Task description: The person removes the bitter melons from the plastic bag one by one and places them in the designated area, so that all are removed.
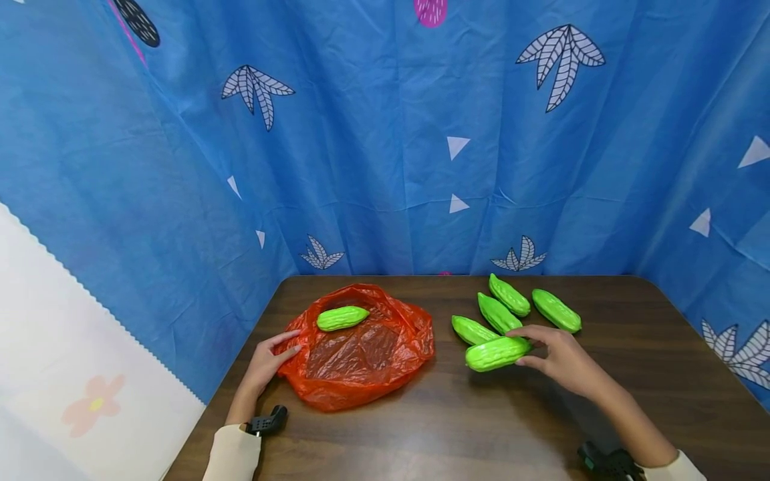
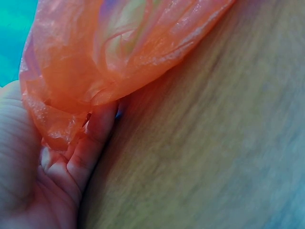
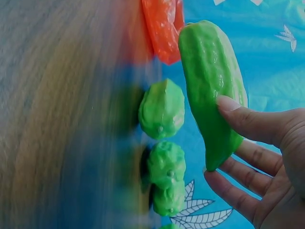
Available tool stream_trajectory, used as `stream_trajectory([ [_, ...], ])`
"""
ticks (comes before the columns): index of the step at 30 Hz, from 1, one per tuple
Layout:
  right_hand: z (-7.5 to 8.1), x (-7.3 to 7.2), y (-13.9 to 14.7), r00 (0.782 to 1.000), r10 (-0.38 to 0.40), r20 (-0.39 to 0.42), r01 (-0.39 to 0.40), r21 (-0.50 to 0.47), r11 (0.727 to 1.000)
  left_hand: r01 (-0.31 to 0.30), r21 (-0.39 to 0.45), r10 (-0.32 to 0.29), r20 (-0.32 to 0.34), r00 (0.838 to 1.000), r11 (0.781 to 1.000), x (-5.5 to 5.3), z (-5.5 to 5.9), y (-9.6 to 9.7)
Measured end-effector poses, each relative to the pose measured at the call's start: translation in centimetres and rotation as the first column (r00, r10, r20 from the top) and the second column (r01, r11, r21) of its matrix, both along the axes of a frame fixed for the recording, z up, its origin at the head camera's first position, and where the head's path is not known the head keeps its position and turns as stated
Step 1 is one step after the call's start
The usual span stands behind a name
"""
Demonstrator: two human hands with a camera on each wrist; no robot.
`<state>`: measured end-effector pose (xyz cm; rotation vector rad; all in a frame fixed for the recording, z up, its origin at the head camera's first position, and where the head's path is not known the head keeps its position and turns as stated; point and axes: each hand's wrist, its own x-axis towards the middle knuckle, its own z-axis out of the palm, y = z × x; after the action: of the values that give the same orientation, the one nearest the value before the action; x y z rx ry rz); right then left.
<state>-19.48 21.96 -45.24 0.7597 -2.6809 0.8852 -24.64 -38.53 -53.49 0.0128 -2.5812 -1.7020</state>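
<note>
A red plastic bag (image 1: 361, 394) lies spread with its mouth open on the left half of the table, and a bright green bitter melon (image 1: 341, 318) rests in it. At the bag's left edge is my left hand (image 1: 265, 364); in the left wrist view, bag film (image 2: 62, 124) passes between its thumb and fingers. My right hand (image 1: 568, 357) holds another bitter melon (image 1: 493, 355) above the table, pinched near its pointed end by thumb and fingers. The right wrist view shows this melon (image 3: 209, 67) raised off the tabletop.
Several more bitter melons lie behind the right hand, including one (image 1: 472, 330) partly behind the held one and one apart (image 1: 556, 310) at the right. A blue patterned curtain (image 1: 373, 167) borders the far edge of the dark wooden table (image 1: 385, 441).
</note>
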Motion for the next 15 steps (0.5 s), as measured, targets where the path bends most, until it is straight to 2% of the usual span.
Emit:
stream_trajectory([
  [15, 0.3, -0.8, 2.2, 1.000, -0.014, 0.012, 0.014, 0.006, 1.000, 0.010, 0.016, -0.010, -0.018, 1.000, 1.000, 0.1, 0.1, 0.1],
])
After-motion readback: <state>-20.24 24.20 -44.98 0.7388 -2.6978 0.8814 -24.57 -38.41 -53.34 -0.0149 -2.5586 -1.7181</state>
